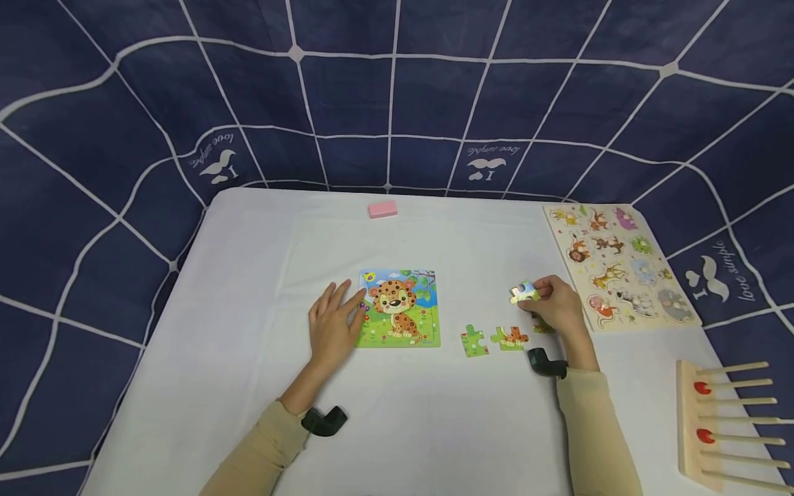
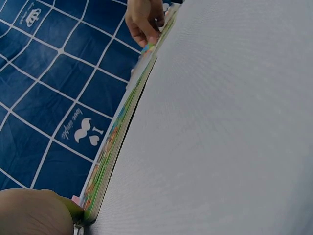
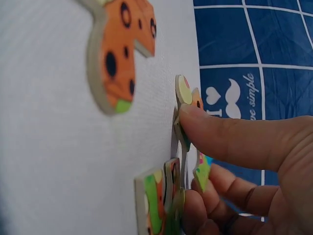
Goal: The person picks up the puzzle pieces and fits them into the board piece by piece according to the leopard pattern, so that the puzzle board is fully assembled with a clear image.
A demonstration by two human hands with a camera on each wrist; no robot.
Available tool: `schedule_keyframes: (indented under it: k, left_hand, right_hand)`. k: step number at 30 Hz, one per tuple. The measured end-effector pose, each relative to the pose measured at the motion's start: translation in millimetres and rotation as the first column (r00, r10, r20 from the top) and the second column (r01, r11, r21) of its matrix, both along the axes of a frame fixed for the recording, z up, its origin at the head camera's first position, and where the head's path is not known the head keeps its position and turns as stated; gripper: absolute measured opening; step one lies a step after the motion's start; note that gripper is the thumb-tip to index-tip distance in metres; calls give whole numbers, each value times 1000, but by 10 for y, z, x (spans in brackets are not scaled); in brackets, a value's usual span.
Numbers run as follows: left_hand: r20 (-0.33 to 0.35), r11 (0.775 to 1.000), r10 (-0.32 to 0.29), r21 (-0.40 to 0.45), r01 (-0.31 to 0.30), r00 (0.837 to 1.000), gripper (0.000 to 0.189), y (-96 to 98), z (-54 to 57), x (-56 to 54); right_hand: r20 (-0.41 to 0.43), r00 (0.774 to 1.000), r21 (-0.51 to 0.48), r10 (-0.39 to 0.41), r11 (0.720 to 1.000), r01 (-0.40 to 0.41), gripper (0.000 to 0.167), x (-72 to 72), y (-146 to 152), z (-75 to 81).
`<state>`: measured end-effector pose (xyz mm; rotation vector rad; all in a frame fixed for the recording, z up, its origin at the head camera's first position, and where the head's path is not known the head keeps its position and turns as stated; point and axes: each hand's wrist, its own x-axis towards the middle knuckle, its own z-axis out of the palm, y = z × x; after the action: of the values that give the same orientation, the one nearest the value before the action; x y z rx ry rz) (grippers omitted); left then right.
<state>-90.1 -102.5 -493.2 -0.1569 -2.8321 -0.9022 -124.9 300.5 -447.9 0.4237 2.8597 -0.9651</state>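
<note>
A square puzzle (image 1: 403, 310) with a picture of a spotted leopard cub lies on the white table. My left hand (image 1: 335, 324) rests at its left edge, fingers extended and fingertips touching the board. To the right, my right hand (image 1: 558, 303) pinches a puzzle piece (image 1: 524, 292) just above the table. Thumb and fingers grip it in the right wrist view, where the held piece (image 3: 183, 90) shows a pale rounded tab. Below lie a green puzzle piece (image 1: 475, 341) and an orange spotted one (image 1: 511, 338); another piece (image 1: 542, 324) is partly hidden under the right hand.
A wooden animal peg board (image 1: 611, 269) lies at the right. Nearer, a wooden rack (image 1: 690, 420) has several thin dowels and red pieces. A pink block (image 1: 382, 209) sits near the back edge. Blue checked cloth (image 1: 347, 96) hangs behind the table.
</note>
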Motion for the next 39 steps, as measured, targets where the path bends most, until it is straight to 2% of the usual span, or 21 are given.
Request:
schedule_keyframes:
  k: [7,12,19,25,29,35,39]
  left_hand:
    - [-29,1000,3,0,-3,1000,37,5,-10,5]
    - [-22,1000,2,-2,-2,1000,38,2,-1,4]
    - [11,1000,-6,-1,6,1000,38,9,10,14]
    - [42,1000,-9,-16,9,999,39,-7,16,3]
    - [47,1000,-13,-18,14,999,39,-14,0,9]
    - [27,1000,-12,-11,12,1000,39,-9,4,0]
    - [3,1000,-11,-9,11,1000,38,-4,11,-4]
  right_hand:
    - [-92,994,-7,58,998,-59,45,7,51,-18]
    - [-74,997,-64,37,997,-42,36,14,71,-19]
    - [-67,997,-116,35,992,-43,33,29,123,-23]
    - [-101,995,-250,20,967,-45,32,13,155,-14]
    - [-105,994,-335,-33,942,-4,36,12,148,-15]
    - [-110,989,-376,-103,925,55,35,-12,45,-4]
    - [-97,994,-385,-59,923,17,33,-34,-146,-15]
